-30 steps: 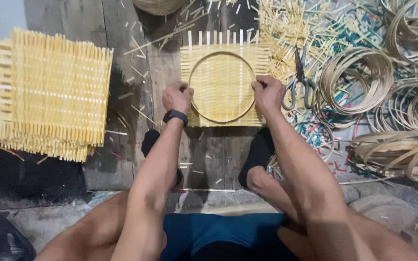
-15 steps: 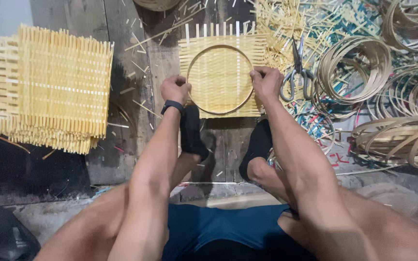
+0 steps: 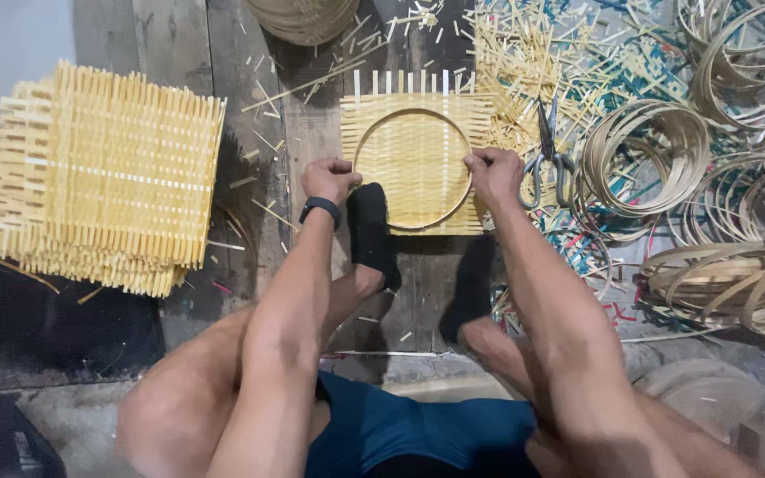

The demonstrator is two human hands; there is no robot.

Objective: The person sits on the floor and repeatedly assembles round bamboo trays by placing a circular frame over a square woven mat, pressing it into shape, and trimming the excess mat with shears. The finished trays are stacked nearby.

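- Since half a second ago, my left foot in its black sock has slid further up until its toe rests on the near-left corner of the woven mat, and both my hands sit much where they were on the hoop.
- Biggest thing in view: the stack of woven bamboo mats at far left on the plank floor, pale yellow, square, with ragged strip ends sticking out all round.
- Off to the right lie heaps of coiled bamboo hoops, tan rings piled loosely, some overlapping.
- Between my hands lies the single woven bamboo mat, flat on the planks, square, with loose strip ends standing out along its far edge.
- On that mat lies the bamboo hoop, a thin round ring, centred and touching the weave.
- My left hand, with a black wristband, is clenched on the ring's left side.
- My right hand is clenched on the ring's right side, fingers curled over the rim.
- Just right of that hand lie the scissors, among scattered bamboo offcuts.
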